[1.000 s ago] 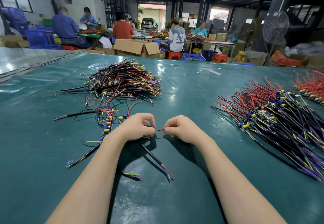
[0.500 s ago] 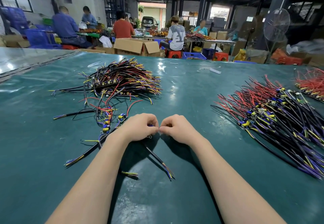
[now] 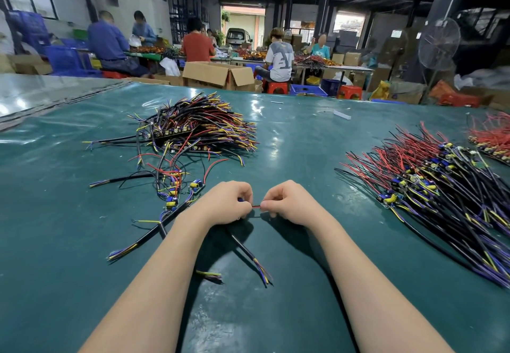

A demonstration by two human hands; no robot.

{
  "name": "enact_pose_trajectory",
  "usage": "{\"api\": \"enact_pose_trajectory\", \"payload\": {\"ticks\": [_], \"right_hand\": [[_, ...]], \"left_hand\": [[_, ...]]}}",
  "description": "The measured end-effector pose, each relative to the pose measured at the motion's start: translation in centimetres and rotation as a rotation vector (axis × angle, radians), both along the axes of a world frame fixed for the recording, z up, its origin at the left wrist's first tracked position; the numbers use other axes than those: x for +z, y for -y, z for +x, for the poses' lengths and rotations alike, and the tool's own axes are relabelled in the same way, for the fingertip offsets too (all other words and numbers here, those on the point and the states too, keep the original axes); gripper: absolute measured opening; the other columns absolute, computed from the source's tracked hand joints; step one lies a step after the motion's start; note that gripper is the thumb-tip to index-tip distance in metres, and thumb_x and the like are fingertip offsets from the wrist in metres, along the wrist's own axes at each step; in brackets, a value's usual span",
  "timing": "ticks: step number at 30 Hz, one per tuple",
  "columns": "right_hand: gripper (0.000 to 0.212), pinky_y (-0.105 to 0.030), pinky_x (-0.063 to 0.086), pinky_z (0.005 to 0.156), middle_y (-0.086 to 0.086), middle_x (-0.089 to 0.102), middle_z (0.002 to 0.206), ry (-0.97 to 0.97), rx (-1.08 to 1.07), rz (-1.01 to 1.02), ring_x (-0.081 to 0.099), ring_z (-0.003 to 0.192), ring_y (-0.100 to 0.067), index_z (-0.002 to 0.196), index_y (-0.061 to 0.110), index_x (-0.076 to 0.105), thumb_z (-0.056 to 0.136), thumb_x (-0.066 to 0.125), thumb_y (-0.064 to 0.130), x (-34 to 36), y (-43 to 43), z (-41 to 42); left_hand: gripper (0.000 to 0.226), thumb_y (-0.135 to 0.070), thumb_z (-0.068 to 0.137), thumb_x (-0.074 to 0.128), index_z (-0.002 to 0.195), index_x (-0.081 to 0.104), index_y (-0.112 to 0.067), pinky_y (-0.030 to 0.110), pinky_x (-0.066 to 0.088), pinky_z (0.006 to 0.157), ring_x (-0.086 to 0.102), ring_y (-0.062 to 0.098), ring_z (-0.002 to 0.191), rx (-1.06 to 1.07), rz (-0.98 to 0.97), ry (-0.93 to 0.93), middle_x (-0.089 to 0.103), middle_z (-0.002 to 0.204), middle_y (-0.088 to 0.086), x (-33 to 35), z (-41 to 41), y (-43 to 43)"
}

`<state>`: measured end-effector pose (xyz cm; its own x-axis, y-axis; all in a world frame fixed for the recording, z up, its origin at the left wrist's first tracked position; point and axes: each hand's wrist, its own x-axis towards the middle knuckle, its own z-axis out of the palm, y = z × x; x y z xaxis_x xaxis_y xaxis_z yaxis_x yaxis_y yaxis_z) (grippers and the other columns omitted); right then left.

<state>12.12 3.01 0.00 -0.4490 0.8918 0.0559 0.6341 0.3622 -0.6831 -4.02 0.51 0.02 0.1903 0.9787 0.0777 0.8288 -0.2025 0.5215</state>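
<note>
At frame centre, curled fingers hid most of the red wire (image 3: 256,206); left hand (image 3: 225,204) and right hand (image 3: 289,203) pinched its ends, a short stretch showing between them.

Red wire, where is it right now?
Head view, centre: the red wire runs between the left hand and right hand, pinched by both, over the table.

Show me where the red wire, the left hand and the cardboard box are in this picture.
red wire (image 3: 256,206): head view, middle of its short visible stretch.
left hand (image 3: 225,203): head view, middle of the back of the hand.
cardboard box (image 3: 205,78): head view, its near side wall.
</note>
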Motion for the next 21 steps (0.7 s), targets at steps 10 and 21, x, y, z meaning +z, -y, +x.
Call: {"api": "enact_pose_trajectory", "payload": {"ticks": [10,21], "right_hand": [[0.028,-0.02,0.035,0.053,0.006,0.051,0.053,0.026,0.117,-0.083,0.041,0.043,0.0,0.063,0.026,0.059,0.088,0.056,0.014,0.2,-0.1,0.4],[0.026,-0.011,0.03,0.042,0.011,0.052,0.044,-0.069,0.205,-0.258,0.038,0.04,-0.001,0.064,0.023,0.067,0.086,0.06,0.01,0.7,0.0,1.6]], "left_hand": [[0.01,-0.026,0.083,0.066,0.076,0.073,-0.028,0.009,0.035,0.047,0.048,-0.005,0.043,-0.078,-0.079,0.164,0.056,0.045,-0.018,-0.2,-1.0,-0.1],[0.041,-0.043,0.077,0.069,0.039,0.061,-0.03,0.011,0.029,0.041,0.04,0.002,0.037,-0.023,-0.095,0.188,0.047,0.035,-0.01,-0.4,-1.4,-0.1]]}}
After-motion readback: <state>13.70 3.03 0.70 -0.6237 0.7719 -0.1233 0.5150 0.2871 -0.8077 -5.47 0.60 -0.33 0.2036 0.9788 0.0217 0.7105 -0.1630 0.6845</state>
